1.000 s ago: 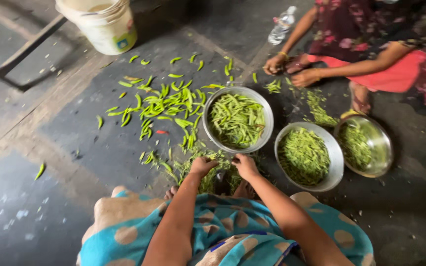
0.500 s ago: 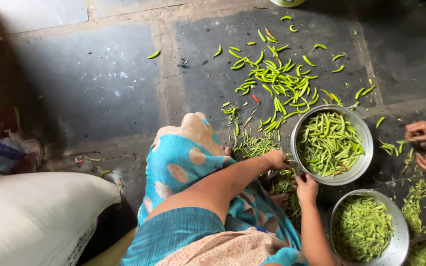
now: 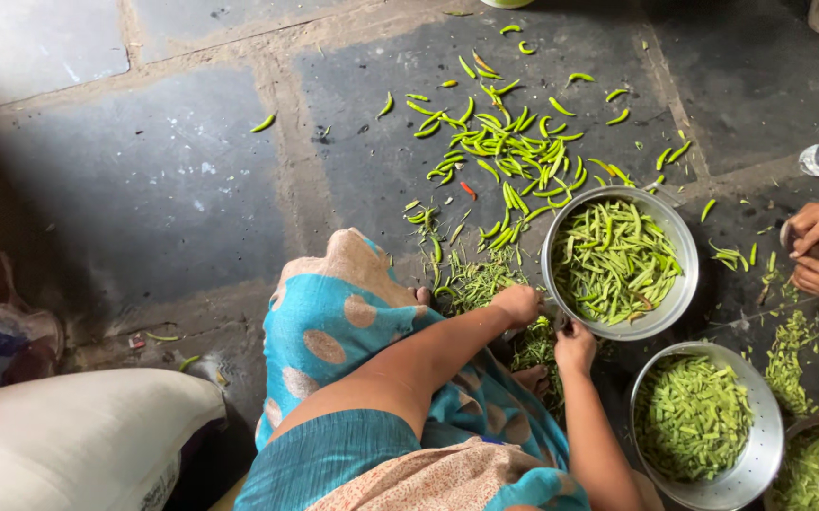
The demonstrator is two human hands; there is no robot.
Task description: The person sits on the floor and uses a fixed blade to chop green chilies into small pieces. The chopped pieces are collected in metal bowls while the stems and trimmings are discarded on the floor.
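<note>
Where hands point(image 3: 517, 305) meet — slim green chillies point(image 3: 534, 345).

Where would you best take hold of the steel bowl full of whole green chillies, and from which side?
Probably by the bare rim of the steel bowl, on its upper-right edge, coming from above. The rim is a thin lip that stands free there, while the left hand and right hand crowd the lower-left edge and another bowl sits just below it.
</note>
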